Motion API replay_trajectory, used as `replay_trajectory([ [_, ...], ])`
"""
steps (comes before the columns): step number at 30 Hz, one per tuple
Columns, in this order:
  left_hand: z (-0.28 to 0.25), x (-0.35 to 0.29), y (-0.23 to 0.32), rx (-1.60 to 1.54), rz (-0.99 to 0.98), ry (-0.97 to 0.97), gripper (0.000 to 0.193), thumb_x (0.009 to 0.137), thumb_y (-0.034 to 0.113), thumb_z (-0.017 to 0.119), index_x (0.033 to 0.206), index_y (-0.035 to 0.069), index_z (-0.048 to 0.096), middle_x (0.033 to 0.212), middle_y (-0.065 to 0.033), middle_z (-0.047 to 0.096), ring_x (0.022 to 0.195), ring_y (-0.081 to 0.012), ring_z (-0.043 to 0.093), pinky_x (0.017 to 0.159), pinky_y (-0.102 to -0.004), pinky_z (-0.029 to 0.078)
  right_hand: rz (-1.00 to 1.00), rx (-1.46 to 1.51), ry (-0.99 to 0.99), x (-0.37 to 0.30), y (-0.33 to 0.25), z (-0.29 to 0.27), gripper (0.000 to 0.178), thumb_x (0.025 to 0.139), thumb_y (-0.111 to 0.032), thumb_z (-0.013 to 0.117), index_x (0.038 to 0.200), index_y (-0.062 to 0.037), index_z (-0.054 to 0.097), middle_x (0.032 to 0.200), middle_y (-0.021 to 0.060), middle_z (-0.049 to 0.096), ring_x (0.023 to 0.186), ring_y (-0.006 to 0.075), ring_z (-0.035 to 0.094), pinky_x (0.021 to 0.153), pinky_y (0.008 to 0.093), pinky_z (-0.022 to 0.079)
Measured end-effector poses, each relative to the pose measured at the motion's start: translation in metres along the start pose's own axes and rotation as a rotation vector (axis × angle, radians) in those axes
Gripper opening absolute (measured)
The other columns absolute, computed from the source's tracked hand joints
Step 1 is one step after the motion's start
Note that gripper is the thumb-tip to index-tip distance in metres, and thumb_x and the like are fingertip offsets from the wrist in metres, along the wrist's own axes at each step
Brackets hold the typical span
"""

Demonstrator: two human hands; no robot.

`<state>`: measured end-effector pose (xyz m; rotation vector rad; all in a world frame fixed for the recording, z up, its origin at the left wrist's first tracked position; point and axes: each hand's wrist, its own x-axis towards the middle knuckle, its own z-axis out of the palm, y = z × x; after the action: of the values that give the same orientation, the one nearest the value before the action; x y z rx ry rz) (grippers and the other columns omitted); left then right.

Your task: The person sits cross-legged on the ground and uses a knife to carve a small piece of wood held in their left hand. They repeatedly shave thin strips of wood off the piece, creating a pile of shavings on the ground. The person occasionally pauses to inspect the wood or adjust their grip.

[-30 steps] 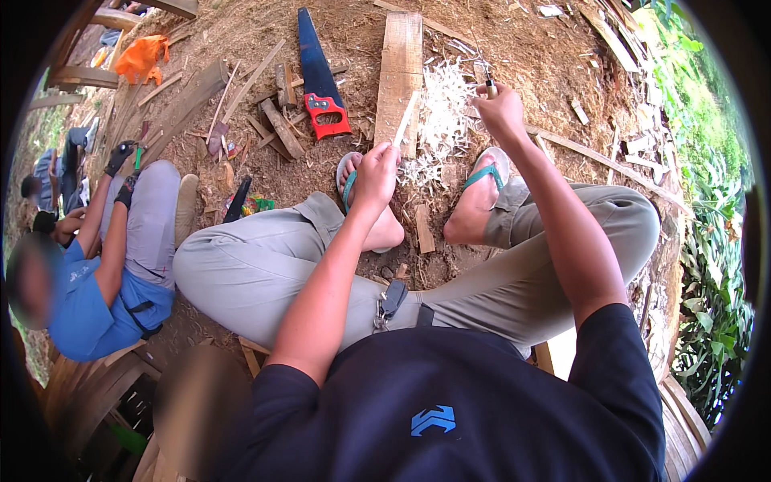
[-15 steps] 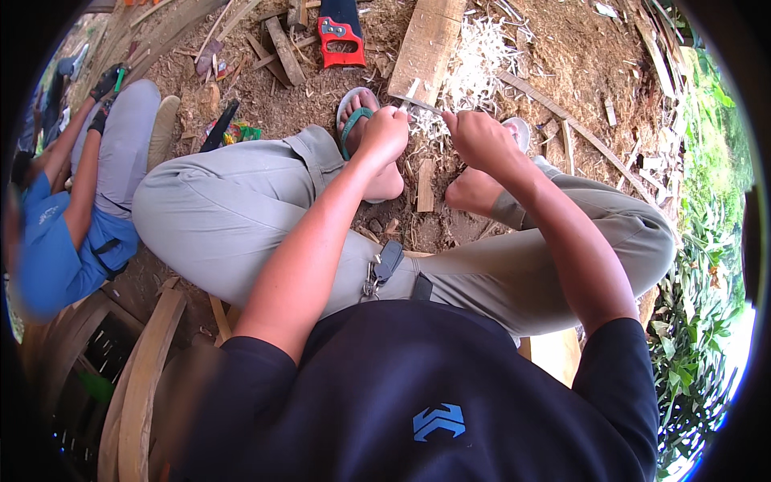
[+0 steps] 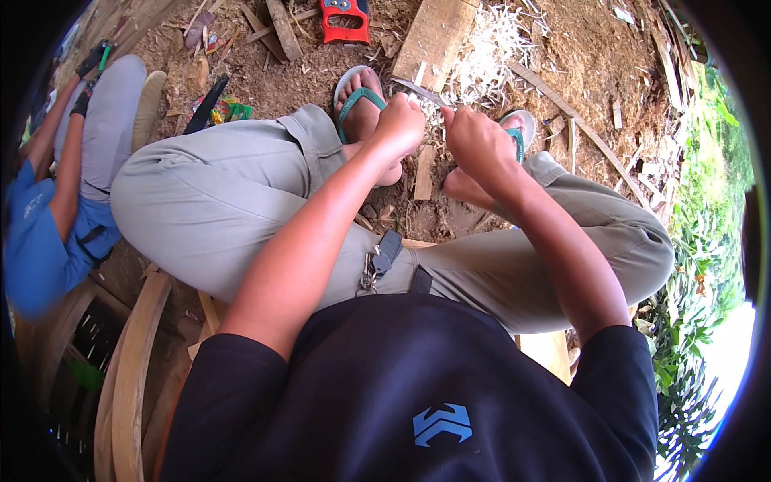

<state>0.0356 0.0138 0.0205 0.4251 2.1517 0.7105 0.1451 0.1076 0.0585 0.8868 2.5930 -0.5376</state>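
In my right hand (image 3: pixel 480 138) is a knife, its handle hidden by the curled fingers. The narrow blade (image 3: pixel 418 89) points left and away, passing just beyond my left hand (image 3: pixel 401 124). That left hand is closed on a thin pale wood strip (image 3: pixel 420 74), which shows by the blade; its lower part is hidden in my fist. Both hands are between my feet, above the ground. Beyond the blade lies a broad wooden board (image 3: pixel 436 40), with a heap of curled white shavings (image 3: pixel 487 56) at its right side.
A red-handled saw (image 3: pixel 345 22) lies beyond my left foot. A black blade-like tool (image 3: pixel 206 104) and colourful wrappers (image 3: pixel 231 111) rest left of it. A long wood strip (image 3: pixel 578 116) crosses the ground at right. Another person (image 3: pixel 60 209) sits at far left; green plants (image 3: pixel 699 265) border the right.
Both hands have drawn slightly toward me, and the blade now tilts more steeply, its tip farther from me. The whole view has shifted, so the saw stands nearer the top edge.
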Motion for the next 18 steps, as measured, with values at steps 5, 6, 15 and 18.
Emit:
replay_trajectory([
  [5,0.000,0.001,-0.001,0.042,0.010,0.013,0.036,0.096,0.024,0.043,0.111,-0.007,0.054,0.099,-0.0311,0.064,0.094,-0.0404,0.066,0.080,-0.0441,0.052,0.013,-0.016,-0.060,0.004,0.000,0.009,0.049,0.104,-0.038,0.037,0.085,-0.0004,0.061,0.072,0.0171,0.069,0.072,0.0310,0.071,0.062,0.0393,0.057],
  [6,-0.001,0.001,0.000,0.077,0.039,0.024,0.036,0.096,0.024,0.043,0.111,-0.007,0.055,0.100,-0.0315,0.064,0.096,-0.0407,0.065,0.081,-0.0442,0.051,0.022,-0.010,-0.069,0.005,0.000,0.010,0.049,0.104,-0.039,0.037,0.085,-0.0005,0.061,0.073,0.0171,0.069,0.072,0.0309,0.071,0.063,0.0390,0.057],
  [15,0.008,0.019,-0.023,-0.312,-0.103,-0.100,0.035,0.097,0.027,0.042,0.108,-0.002,0.059,0.083,-0.0174,0.062,0.073,-0.0277,0.060,0.064,-0.0384,0.045,-0.175,0.008,0.114,0.010,0.009,0.004,0.047,0.102,-0.036,0.043,0.074,-0.0016,0.059,0.062,0.0172,0.063,0.060,0.0344,0.067,0.055,0.0449,0.054],
  [18,0.004,0.006,-0.009,-0.563,-0.284,-0.191,0.027,0.100,0.025,0.039,0.114,0.006,0.052,0.065,0.0039,0.037,0.043,-0.0055,0.028,0.037,-0.0252,0.018,-0.197,0.021,0.100,0.011,0.015,0.005,0.049,0.102,-0.035,0.043,0.071,-0.0016,0.060,0.063,0.0176,0.063,0.060,0.0354,0.066,0.055,0.0445,0.054],
])
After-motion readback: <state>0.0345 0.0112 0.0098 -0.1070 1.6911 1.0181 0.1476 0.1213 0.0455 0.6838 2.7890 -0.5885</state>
